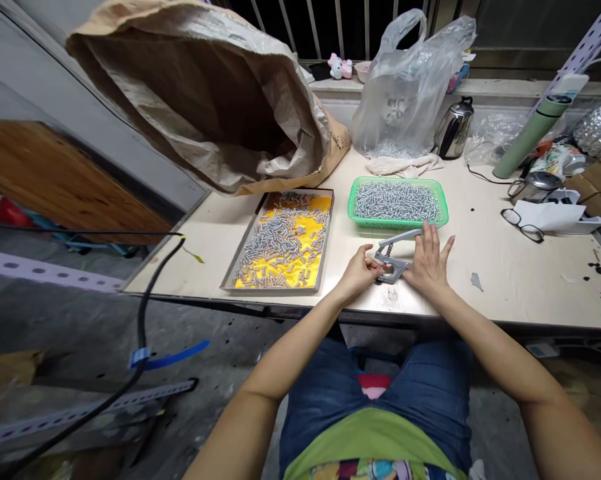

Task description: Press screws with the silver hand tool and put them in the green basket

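Note:
A grey metal pair of hand-press pliers (394, 269) with a coil spring lies near the table's front edge, between my hands. My left hand (356, 275) is closed in a pinch at the jaw end, by a small red part; what the fingertips hold is too small to make out. At the handle end, my right hand (429, 263) lies over the pliers, fingers over the upper handle and little finger spread. Just behind stands a green plastic basket (352, 217) full of small silvery metal pieces. Left of my hands, a shallow tray (316, 288) holds similar pieces (275, 240) on a yellow lining.
A large open paper sack (325, 150) leans behind the tray. Further back are a clear plastic bag (388, 110), a steel kettle (455, 130) and a green tumbler (530, 137). Eyeglasses (530, 231) lie at the right. A black cable (141, 320) hangs at the left.

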The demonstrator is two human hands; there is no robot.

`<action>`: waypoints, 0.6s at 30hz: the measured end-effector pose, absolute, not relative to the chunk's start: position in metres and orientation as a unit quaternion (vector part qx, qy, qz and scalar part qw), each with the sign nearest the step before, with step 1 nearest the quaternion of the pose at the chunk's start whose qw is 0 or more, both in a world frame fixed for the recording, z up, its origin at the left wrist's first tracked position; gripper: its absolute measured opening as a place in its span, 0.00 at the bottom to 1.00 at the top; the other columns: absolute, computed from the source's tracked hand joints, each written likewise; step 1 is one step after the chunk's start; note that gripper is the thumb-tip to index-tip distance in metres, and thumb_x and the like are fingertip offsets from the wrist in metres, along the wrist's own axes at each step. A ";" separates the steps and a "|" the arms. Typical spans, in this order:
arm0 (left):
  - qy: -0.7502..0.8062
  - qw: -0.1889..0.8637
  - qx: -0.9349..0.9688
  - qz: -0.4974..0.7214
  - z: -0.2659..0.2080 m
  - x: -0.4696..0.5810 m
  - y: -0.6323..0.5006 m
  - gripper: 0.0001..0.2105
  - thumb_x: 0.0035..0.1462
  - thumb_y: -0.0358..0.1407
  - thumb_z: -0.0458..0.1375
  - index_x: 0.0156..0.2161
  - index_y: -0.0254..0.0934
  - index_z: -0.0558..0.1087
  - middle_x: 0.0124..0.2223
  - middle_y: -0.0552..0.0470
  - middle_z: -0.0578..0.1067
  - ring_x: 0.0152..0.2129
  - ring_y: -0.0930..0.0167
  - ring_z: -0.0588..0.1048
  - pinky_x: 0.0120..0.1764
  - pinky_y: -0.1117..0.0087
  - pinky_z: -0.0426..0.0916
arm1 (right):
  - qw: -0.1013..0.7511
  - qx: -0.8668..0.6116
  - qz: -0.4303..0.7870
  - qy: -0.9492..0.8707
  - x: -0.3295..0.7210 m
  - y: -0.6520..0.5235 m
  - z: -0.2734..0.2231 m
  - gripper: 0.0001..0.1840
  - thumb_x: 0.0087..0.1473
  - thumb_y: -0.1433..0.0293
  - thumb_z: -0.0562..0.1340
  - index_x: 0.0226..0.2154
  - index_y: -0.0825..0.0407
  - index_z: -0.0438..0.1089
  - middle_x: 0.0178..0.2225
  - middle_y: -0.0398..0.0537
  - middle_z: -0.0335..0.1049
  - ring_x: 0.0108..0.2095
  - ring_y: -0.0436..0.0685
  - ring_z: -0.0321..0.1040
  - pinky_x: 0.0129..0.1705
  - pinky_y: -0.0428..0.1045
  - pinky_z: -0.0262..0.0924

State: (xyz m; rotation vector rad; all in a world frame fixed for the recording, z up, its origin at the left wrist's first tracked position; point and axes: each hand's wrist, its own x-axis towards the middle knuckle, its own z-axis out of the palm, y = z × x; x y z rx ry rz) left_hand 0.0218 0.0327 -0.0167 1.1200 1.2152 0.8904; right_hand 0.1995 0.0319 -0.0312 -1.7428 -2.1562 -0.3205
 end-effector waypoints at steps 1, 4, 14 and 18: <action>0.519 0.590 0.491 0.375 -0.016 0.021 0.033 0.34 0.43 0.21 0.62 0.57 0.30 0.57 0.23 0.60 0.71 0.21 0.76 0.71 0.28 0.74 0.64 | 0.177 -0.613 -0.114 -0.761 0.199 0.032 -0.032 0.37 0.55 0.55 0.51 0.59 0.63 0.50 0.68 0.69 0.33 0.68 0.70 0.24 0.62 0.74 0.13; 0.510 0.591 0.512 0.357 -0.016 0.017 0.033 0.35 0.43 0.20 0.61 0.58 0.31 0.56 0.22 0.61 0.71 0.22 0.75 0.71 0.30 0.73 0.64 | 0.180 -0.609 -0.117 -0.763 0.198 0.031 -0.033 0.38 0.54 0.55 0.52 0.59 0.63 0.49 0.68 0.69 0.33 0.68 0.69 0.23 0.62 0.73 0.12; 0.499 0.618 0.489 0.360 -0.014 0.015 0.027 0.37 0.42 0.20 0.63 0.59 0.29 0.55 0.22 0.61 0.72 0.22 0.76 0.72 0.32 0.73 0.65 | 0.199 -0.590 -0.140 -0.770 0.200 0.032 -0.031 0.31 0.55 0.57 0.51 0.53 0.62 0.58 0.61 0.69 0.52 0.64 0.71 0.40 0.62 0.73 0.22; 0.497 0.636 0.459 0.372 -0.013 0.011 0.025 0.36 0.43 0.25 0.66 0.57 0.32 0.57 0.22 0.61 0.72 0.21 0.76 0.72 0.29 0.75 0.64 | 0.182 -0.592 -0.131 -0.774 0.201 0.033 -0.026 0.25 0.54 0.54 0.54 0.41 0.59 0.67 0.44 0.65 0.69 0.48 0.68 0.61 0.54 0.64 0.50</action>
